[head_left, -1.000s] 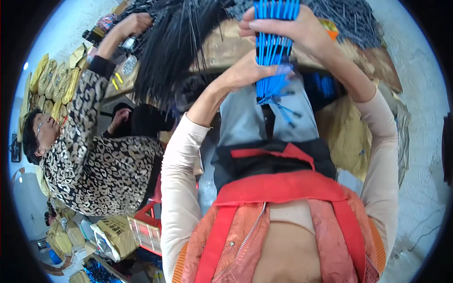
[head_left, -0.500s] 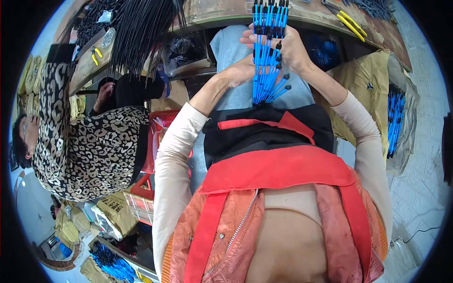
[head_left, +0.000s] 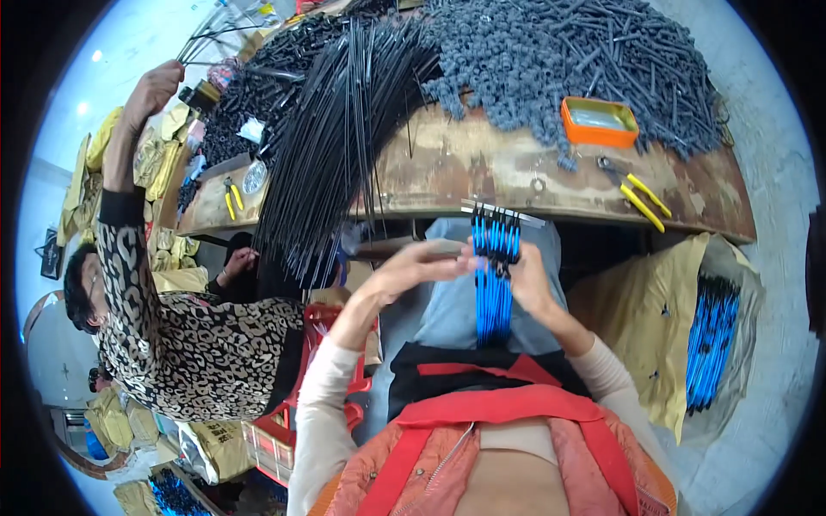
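Note:
A bundle of thin blue rods with black fittings stands over my lap, its top fanned into a row with pale, thin tips. My right hand is closed around the upper part of the bundle from the right. My left hand is open at the left side, its fingers stretched toward the black fittings; whether the fingertips touch them I cannot tell. The lower ends of the rods come down to my black and red apron.
Ahead, a worn wooden table bears grey tubular parts, long black rods, an orange box and yellow-handled pliers. A sack of blue rods stands right. Left, another person raises a hand holding black rods.
The view has tilted up, showing more table. My left hand has moved from the bundle's lower part to its upper left, fingers stretched. The splayed rods now lie closer together.

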A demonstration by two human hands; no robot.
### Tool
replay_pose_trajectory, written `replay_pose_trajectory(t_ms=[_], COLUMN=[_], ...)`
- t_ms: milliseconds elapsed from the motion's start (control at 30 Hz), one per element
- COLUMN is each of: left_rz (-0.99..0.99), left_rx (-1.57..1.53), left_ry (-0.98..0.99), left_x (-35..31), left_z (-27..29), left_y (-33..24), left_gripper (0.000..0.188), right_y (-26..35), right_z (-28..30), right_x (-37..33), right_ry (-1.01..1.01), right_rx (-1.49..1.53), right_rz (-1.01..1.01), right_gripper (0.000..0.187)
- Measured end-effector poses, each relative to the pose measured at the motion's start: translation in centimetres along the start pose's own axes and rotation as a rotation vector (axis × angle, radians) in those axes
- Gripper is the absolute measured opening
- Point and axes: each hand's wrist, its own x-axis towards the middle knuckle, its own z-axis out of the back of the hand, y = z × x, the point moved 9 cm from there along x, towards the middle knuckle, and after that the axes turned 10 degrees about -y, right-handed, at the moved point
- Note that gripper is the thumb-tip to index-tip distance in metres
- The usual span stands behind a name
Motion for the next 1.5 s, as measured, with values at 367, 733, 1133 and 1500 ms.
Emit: replay_pose_trajectory(t_ms=[367, 733, 1133, 1500], left_rz=[-0.942, -0.652, -0.496, -0.394], left_rx=[1.067, 0.778, -0.198, -0.5], left_ry=[-0.777, -0.693, -0.562, -0.368], left_x=[15.7, 15.6, 1.9, 1.8], left_z=[6.1, 8.5, 2.1, 0.2], left_y=[-22.1, -19.7, -12.3, -9.6], left_gripper=[0.033, 0.031, 0.04, 0.039], right_y=[1.3, 1.3, 3.0, 2.9], right_z=[-1.2, -1.8, -1.9, -1.7], right_x=[1.6, -0.3, 0.3, 0.0], right_ry=[-0.009, -0.01, -0.066, -0.116], right_rx=[0.105, 0.062, 0.181, 0.218], right_rz=[-0.019, 0.0, -0.03, -0.118], right_gripper=[0.032, 0.03, 0.023, 0.031])
